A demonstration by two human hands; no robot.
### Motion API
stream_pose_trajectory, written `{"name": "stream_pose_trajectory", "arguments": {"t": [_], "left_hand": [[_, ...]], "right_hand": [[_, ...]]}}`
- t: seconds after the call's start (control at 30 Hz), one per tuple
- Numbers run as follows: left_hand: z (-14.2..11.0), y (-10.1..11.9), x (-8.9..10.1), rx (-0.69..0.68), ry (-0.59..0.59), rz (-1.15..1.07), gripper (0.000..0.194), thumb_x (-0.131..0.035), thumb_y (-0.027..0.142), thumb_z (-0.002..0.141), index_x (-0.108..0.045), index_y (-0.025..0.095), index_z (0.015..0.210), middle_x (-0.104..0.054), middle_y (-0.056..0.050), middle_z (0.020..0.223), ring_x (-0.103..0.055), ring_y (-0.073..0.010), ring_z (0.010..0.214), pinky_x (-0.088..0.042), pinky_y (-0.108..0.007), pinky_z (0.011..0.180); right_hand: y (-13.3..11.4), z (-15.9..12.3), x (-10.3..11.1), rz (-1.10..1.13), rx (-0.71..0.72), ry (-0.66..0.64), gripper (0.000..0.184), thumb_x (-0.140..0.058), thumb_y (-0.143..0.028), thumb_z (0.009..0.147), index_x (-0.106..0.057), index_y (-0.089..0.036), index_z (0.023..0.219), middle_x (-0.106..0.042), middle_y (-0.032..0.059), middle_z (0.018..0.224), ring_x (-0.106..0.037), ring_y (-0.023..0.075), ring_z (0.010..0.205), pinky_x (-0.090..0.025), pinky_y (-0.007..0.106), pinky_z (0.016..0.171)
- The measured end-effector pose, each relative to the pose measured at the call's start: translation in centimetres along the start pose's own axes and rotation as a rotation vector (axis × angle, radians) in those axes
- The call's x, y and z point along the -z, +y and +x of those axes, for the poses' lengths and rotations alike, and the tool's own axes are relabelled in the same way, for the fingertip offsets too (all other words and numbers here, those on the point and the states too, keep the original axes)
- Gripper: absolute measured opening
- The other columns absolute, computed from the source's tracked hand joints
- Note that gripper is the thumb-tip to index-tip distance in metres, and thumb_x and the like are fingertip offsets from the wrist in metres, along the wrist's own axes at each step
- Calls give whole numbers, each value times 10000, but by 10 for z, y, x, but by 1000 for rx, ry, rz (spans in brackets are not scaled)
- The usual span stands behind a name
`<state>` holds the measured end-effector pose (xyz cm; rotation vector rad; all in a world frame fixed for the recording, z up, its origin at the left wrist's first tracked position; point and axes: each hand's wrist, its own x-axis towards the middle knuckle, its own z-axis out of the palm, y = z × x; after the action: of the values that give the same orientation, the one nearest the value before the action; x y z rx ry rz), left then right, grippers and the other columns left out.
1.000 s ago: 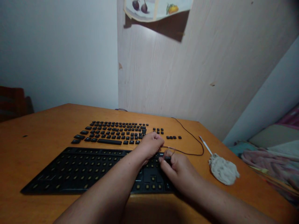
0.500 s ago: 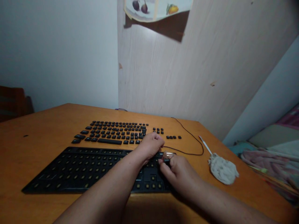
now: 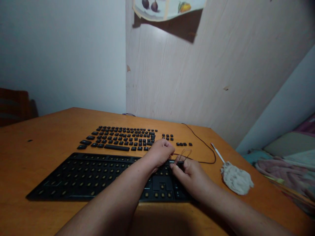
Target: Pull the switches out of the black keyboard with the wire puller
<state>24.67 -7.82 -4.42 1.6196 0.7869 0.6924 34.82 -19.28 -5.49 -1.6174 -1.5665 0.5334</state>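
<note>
Thin wire stands up from the right hand, its grip pinched together at the keyboard's far edge. Curled, the left hand rests near the same spot; whether its grip holds anything, I cannot tell. Beneath both lies the black keyboard, its visible key posts mostly bare; the part under the arms is hidden, so any keys left there cannot be counted. Beyond it on the counter, loose keycaps sit in rows, with a crumpled cloth off to the right.
</note>
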Motion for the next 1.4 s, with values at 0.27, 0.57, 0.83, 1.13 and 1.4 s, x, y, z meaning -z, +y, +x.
{"name": "stream_pose_trajectory", "arguments": {"t": [0.27, 0.57, 0.83, 1.13, 1.4], "left_hand": [[2, -3, 0, -7, -25, 63, 70, -536, 210, 688, -587, 169, 713, -620, -18, 678, -553, -144, 645, -398, -239, 572], [2, -4, 1, -1, -60, 65, 67, -560, 230, 700, -595, 172, 695, -634, -28, 685, -552, -146, 640, -400, -240, 572], [6, -7, 0, -8, -45, 38, 74, -577, 247, 704, -585, 174, 695, -612, -17, 671, -547, -140, 626, -407, -242, 573], [1, 5, 3, 61, 35, -99, 34, -545, 175, 711, -550, 163, 679, -603, -13, 649, -520, -111, 561, -384, -224, 522], [0, 4, 3, 37, 28, -125, 36, -557, 154, 712, -555, 156, 676, -611, -10, 642, -523, -101, 560, -399, -225, 567]], "right_hand": [[6, 2, 1, 227, -224, 59, 247, -516, -392, 877, -487, -198, 727, -477, -61, 543, -427, 96, 459, -308, 213, 442], [8, 6, 6, 295, -286, 112, 282, -543, -428, 854, -472, -202, 700, -530, -48, 506, -435, 92, 397, -304, 215, 412], [1, 2, 10, 229, -47, 173, 283, -505, -450, 916, -598, -194, 838, -576, -10, 664, -509, 127, 550, -399, 243, 511], [0, -1, 35, -356, 211, -146, 148, -604, -286, 850, -649, -217, 973, -619, 43, 900, -570, 179, 797, -444, 287, 703], [8, 0, 34, -458, 135, -234, 138, -642, -296, 817, -676, -227, 932, -615, 32, 863, -555, 173, 765, -410, 262, 662]]}}
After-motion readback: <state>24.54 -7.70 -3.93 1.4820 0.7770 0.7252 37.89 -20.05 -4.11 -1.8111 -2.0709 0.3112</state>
